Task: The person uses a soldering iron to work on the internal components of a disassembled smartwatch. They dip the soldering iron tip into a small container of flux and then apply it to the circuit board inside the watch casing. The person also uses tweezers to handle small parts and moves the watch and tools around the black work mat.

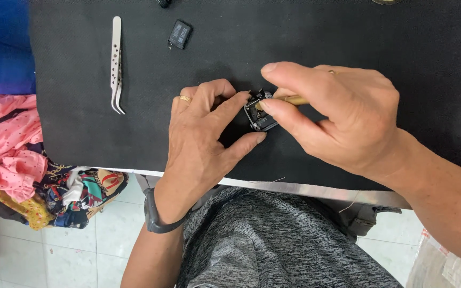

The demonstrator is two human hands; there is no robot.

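The right hand (pixel 337 114) pinches a thin brass-coloured tool (pixel 289 100) between thumb and forefinger, closed firmly on its shaft, with the tip set into a small dark square casing (pixel 260 113). The casing sits on the black mat (pixel 348 32) near the front edge of the table, its open face up, showing small parts inside that are too fine to tell apart. The left hand (pixel 201 138) steadies the casing: its forefinger presses against the casing's upper left corner and its thumb touches the lower edge, so the casing is held lightly between them rather than lifted. A gold ring (pixel 185 98) sits on one finger of the left hand, and a dark band (pixel 153 216) wraps the left wrist.

Well apart from the hands, to the upper left on the mat, lie silver curved-tip tweezers (pixel 116 64) with holes along the handle. Just right of them rests a small dark rectangular part (pixel 179 34). The mat ends at a metal table edge (pixel 316 189), below which shows the person's grey mottled shirt (pixel 273 240). At the far left, beside the table, a heap of pink and patterned cloth (pixel 22 160) lies above a pale tiled floor (pixel 81 250)
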